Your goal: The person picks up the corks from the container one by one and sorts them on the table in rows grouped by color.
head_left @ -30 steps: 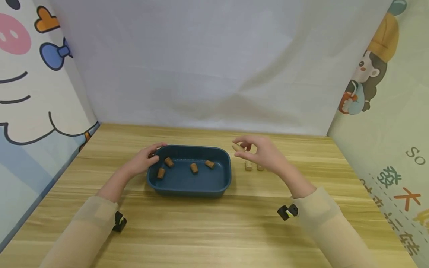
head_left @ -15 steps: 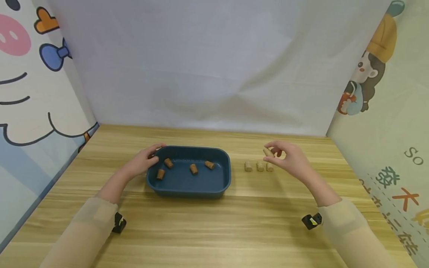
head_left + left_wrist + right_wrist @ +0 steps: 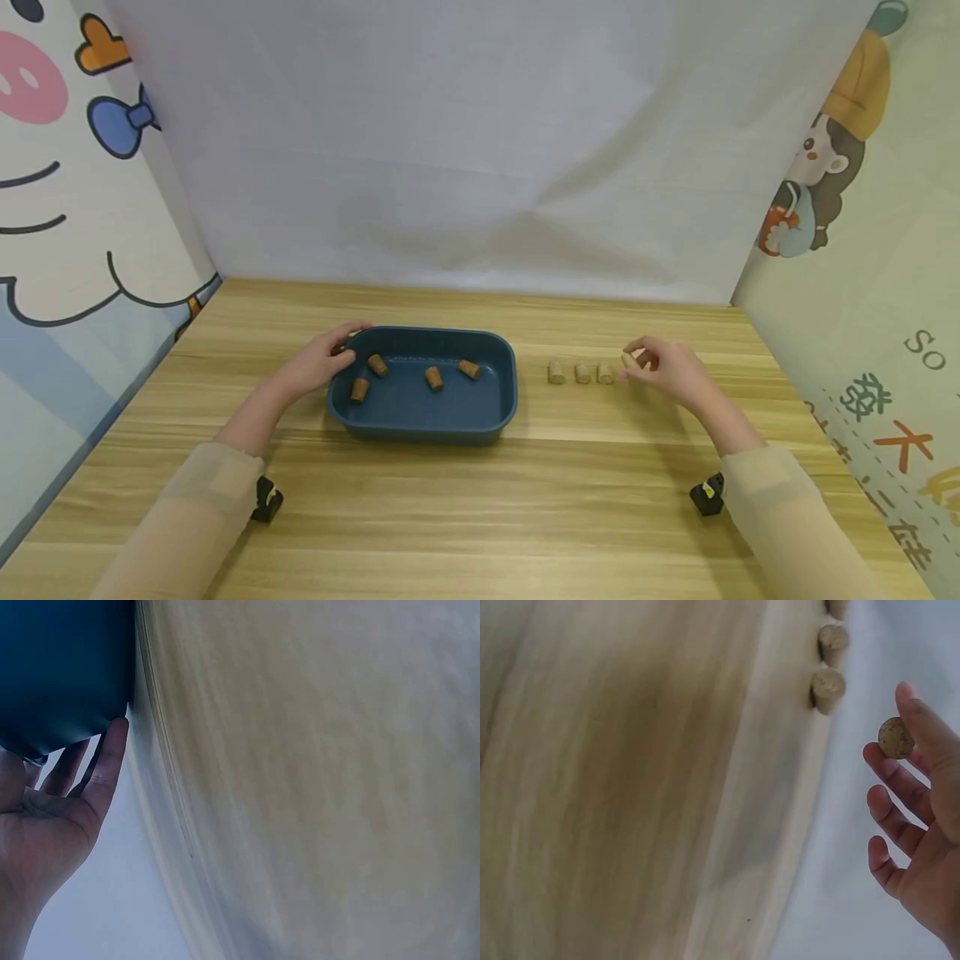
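Wood-grain table [image 3: 450,517], white backdrop [image 3: 450,150] behind; right hand [image 3: 669,371] pinches cork [image 3: 896,738], left hand [image 3: 318,360] grips tray [image 3: 420,413].

The person's forearms wear 2 plain, pale beige sleeves: left sleeve [image 3: 187,508] and right sleeve [image 3: 787,517], each ending in a broad cuff short of the bare hands [image 3: 318,362]. Beside the inner edge of each cuff sits 1 small, blocky black device, the left device [image 3: 267,500] and the right device [image 3: 707,497], the latter bearing a small yellowish mark [image 3: 708,492].
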